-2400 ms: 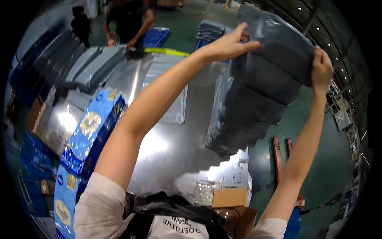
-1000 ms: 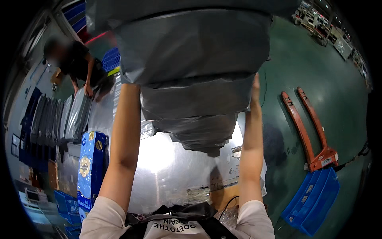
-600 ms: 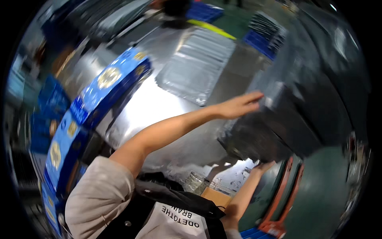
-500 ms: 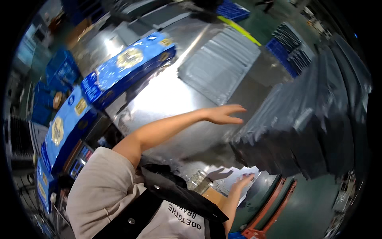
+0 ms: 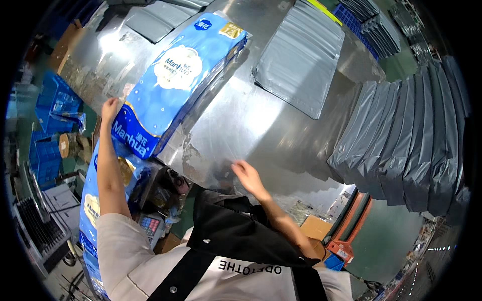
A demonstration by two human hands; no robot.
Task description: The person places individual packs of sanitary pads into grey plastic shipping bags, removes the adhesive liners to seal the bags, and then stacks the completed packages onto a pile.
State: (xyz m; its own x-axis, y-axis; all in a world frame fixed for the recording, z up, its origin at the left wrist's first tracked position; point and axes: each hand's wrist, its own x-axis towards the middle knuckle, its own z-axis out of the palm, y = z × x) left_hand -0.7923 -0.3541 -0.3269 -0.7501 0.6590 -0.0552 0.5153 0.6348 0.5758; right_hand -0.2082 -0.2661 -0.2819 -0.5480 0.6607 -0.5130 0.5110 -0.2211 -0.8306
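Observation:
A long blue plastic-wrapped pack (image 5: 168, 108) with a white cloud-shaped label lies on the metal table, left of the middle. My left hand (image 5: 109, 109) is at its near left corner, fingers closed on the edge of the wrapping. Over the near edge of the table is my right hand (image 5: 247, 176), apart from the pack and holding nothing, its fingers loosely extended. A second blue pack (image 5: 91, 200) sits lower down beside my left forearm, partly hidden by it.
A flat stack of grey plastic bags (image 5: 301, 57) lies on the metal table (image 5: 226, 125). Many more grey bags (image 5: 396, 140) fan over its right end. Blue crates (image 5: 45, 158) stand at the left, an orange pallet jack (image 5: 346, 226) at the lower right.
My left hand has swung from near the grey bags leftward to the blue pack. My right hand has come up over the table's near edge. The view has turned left.

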